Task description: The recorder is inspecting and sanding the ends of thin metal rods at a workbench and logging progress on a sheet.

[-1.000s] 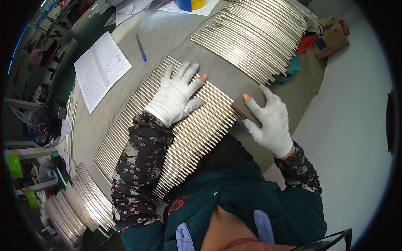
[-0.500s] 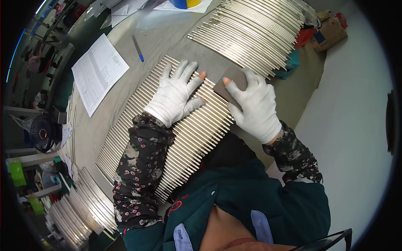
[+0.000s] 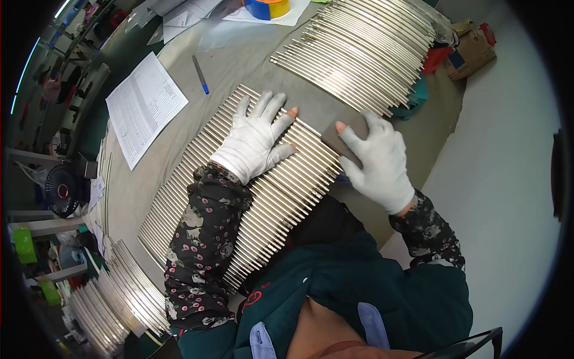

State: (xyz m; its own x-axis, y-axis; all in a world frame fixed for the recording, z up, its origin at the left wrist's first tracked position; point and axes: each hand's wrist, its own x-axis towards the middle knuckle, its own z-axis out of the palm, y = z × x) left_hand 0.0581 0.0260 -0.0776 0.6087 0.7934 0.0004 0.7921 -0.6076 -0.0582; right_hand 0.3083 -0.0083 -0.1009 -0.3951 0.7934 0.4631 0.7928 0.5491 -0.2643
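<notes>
A row of thin, shiny metal rods [image 3: 293,190] lies side by side on the grey table before me. My left hand [image 3: 252,140], in a white glove with bare fingertips showing, rests flat across the rods with its fingers spread. My right hand [image 3: 382,163], gloved likewise, is closed around a flat brownish-grey block [image 3: 332,139] that looks like a sanding sponge. This block sits at the right end of the row, by the rods' edge; whether it touches them I cannot tell. The glove covers part of the block.
Another batch of metal rods [image 3: 359,51] lies at the far right, and more rods [image 3: 134,287] are at the lower left. A printed sheet [image 3: 146,110] and a blue pen [image 3: 200,75] lie left of centre. A roll of blue and yellow tape [image 3: 266,8] stands at the back; a cardboard box [image 3: 470,54] is beyond the right side.
My right hand has moved with the block to the right and a little nearer to me. My left hand stays flat on the rods; the whole view has shifted slightly.
</notes>
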